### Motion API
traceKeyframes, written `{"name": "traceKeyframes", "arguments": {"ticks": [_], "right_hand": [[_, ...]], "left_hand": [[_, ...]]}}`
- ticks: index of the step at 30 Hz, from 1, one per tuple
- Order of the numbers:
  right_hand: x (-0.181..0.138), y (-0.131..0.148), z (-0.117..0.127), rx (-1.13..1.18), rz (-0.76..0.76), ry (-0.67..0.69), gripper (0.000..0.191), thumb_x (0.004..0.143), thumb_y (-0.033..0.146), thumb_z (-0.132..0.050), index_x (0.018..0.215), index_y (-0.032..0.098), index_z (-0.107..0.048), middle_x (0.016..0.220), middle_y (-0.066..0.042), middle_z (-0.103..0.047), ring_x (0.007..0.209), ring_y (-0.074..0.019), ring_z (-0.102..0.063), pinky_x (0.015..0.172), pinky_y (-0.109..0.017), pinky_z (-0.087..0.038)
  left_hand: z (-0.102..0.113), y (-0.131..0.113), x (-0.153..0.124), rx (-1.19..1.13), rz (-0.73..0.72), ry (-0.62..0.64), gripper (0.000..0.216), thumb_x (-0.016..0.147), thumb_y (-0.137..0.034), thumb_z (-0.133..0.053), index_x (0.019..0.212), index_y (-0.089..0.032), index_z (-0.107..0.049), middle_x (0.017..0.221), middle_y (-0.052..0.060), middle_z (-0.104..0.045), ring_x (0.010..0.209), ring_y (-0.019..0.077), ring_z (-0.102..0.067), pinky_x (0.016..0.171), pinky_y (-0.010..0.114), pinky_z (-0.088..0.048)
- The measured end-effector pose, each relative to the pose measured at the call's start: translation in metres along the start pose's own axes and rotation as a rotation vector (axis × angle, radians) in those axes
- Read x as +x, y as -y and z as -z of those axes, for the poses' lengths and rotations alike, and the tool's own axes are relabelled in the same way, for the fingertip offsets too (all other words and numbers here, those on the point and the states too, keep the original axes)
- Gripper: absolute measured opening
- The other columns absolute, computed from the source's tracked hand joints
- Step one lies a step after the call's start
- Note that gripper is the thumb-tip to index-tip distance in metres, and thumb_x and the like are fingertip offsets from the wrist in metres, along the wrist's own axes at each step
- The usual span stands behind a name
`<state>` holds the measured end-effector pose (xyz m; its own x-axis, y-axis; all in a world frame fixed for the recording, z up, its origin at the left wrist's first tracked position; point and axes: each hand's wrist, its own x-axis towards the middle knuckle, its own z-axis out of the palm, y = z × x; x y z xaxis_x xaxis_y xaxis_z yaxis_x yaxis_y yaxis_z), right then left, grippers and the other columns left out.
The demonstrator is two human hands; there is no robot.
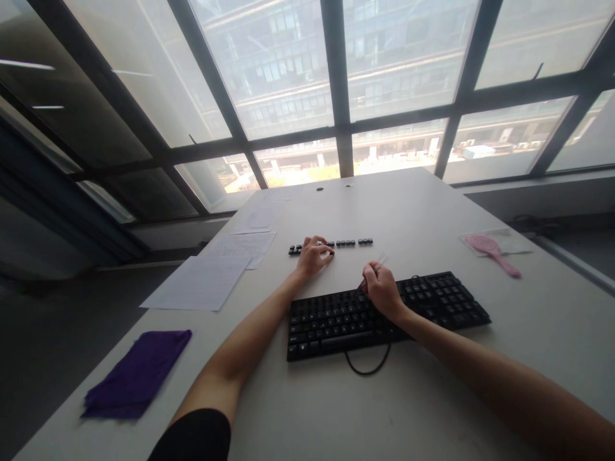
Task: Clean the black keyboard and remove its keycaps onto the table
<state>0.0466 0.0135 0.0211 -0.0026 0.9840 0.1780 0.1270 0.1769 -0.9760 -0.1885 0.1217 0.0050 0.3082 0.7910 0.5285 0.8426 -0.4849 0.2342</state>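
Observation:
A black keyboard [432,298] lies on the white table [413,211] in front of me, its cable looping out at the near edge. Beyond it a row of removed black keycaps [353,242] is lined up on the table. My left hand [313,255] rests at that row with its fingers curled, pinching a keycap. My right hand [382,288] is closed over the keyboard's far edge around a thin wire keycap puller [381,260] with a reddish handle.
Paper sheets [211,275] lie at the left. A purple cloth [137,374] sits near the front left corner. At the right, a pink brush [490,251] rests on a paper. Large windows stand behind the table's far edge.

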Motion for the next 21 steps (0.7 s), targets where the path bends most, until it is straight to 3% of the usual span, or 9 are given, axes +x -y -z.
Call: {"name": "traceKeyframes", "arguments": {"ticks": [8, 14, 21], "right_hand": [[-0.0017, 0.0007, 0.0015, 0.011, -0.022, 0.019, 0.024, 0.091, 0.034, -0.045, 0.071, 0.022, -0.05, 0.048, 0.003, -0.056, 0.041, -0.0129, -0.05, 0.048, -0.024, -0.04], [-0.0017, 0.0003, 0.0023, -0.01, -0.015, 0.015, 0.024, 0.09, 0.035, -0.045, 0.071, 0.022, -0.05, 0.048, 0.002, -0.056, 0.044, -0.0144, -0.053, 0.048, -0.024, -0.04], [-0.0008, -0.0023, 0.0014, 0.002, 0.0, 0.019, 0.024, 0.09, 0.035, -0.045, 0.071, 0.022, -0.05, 0.049, 0.003, -0.056, 0.043, -0.0137, -0.052, 0.048, -0.024, -0.04]], "left_hand": [[-0.0122, 0.0042, 0.0081, 0.017, 0.115, -0.053, 0.008, 0.077, -0.026, -0.076, 0.085, -0.025, -0.077, 0.12, 0.006, -0.059, 0.112, 0.0269, -0.046, 0.107, 0.044, -0.038], [-0.012, 0.0058, 0.0078, -0.017, 0.115, -0.061, 0.017, 0.076, -0.024, -0.077, 0.093, -0.025, -0.077, 0.12, 0.006, -0.058, 0.113, 0.0281, -0.046, 0.108, 0.046, -0.037], [-0.0127, 0.0059, 0.0082, -0.022, 0.143, -0.051, 0.013, 0.078, -0.023, -0.075, 0.09, -0.024, -0.077, 0.117, 0.007, -0.06, 0.113, 0.0287, -0.046, 0.107, 0.047, -0.036]]}}
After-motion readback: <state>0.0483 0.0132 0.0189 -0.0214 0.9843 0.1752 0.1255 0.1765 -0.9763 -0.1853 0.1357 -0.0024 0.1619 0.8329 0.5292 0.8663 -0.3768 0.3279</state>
